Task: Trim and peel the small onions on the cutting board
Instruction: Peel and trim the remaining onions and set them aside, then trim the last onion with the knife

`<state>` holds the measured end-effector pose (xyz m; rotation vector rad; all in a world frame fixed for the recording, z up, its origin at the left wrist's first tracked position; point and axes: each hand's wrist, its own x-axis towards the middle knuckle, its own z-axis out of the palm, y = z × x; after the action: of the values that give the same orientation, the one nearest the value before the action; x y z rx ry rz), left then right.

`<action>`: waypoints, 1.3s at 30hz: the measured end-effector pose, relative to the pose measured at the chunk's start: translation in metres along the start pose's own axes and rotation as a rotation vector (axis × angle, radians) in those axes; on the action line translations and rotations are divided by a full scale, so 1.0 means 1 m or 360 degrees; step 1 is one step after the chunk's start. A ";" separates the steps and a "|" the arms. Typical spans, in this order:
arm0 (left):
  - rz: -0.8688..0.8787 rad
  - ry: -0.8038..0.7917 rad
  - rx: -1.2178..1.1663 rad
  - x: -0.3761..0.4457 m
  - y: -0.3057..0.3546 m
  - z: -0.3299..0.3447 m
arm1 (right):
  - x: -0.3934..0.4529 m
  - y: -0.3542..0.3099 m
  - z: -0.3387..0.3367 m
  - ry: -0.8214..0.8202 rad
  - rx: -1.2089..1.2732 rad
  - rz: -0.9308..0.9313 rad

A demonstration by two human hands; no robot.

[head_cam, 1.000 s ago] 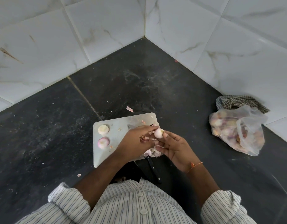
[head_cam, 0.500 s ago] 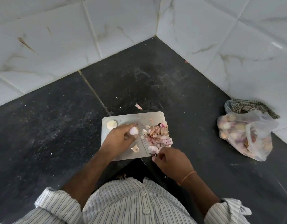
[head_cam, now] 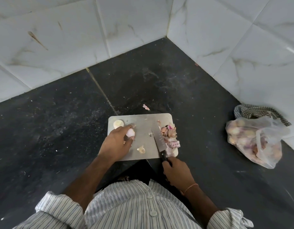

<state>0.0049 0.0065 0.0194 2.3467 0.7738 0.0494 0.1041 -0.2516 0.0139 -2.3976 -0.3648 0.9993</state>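
Pale grey rectangular cutting board point(head_cam: 143, 129) lies flat on the dark floor. Peeled whitish small onion point(head_cam: 118, 124) sits at its far left corner; a second pinkish-white peeled onion point(head_cam: 130, 133) rests just beside it. Pink papery onion skins point(head_cam: 170, 136) are heaped along the right edge.

Left hand point(head_cam: 117, 143) on onion point(head_cam: 130, 133), knife point(head_cam: 158, 139) alongside

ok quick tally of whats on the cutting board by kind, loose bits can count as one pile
peeled onions: 2, one at the far left corner, one gripped by the left hand
knife: 1, handle held by the right hand
pile of peels: 1
stray trimmed piece: 1
total: 5
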 end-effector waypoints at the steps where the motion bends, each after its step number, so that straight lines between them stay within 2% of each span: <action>1: -0.0018 0.0014 -0.0054 -0.001 -0.001 -0.001 | -0.002 -0.003 0.000 -0.0050 0.0304 0.0116; 4: -0.0069 0.0073 -0.0222 -0.002 -0.001 -0.005 | -0.008 -0.013 -0.005 -0.0273 0.0961 0.0393; 8: -0.0219 0.0180 -0.0537 0.001 -0.001 -0.016 | -0.012 -0.020 -0.004 -0.0415 0.1114 0.0404; 14: -0.0346 0.0299 -0.0760 0.003 -0.009 -0.032 | -0.018 -0.005 0.011 0.0076 0.0234 -0.0279; 18: -0.0315 0.0228 -0.0668 0.003 -0.017 -0.034 | -0.027 0.003 0.017 0.0058 0.0018 -0.0459; 24: -0.0303 0.0199 -0.0701 -0.005 -0.029 -0.034 | -0.038 0.002 0.036 -0.0069 -0.0341 -0.0536; 29: -0.0348 0.0268 -0.0699 -0.017 -0.039 -0.037 | -0.049 0.007 0.057 -0.0170 -0.0390 -0.0474; 34: -0.0398 0.0304 -0.0702 -0.021 -0.039 -0.045 | -0.048 0.011 0.070 -0.0095 -0.0503 -0.0381; 39: -0.0270 0.0063 -0.0538 -0.012 -0.024 -0.035 | -0.047 0.010 0.064 0.0129 -0.0411 -0.0206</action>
<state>-0.0249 0.0349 0.0347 1.9612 0.9053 0.1419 0.0264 -0.2573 -0.0028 -2.5950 -0.6449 0.8377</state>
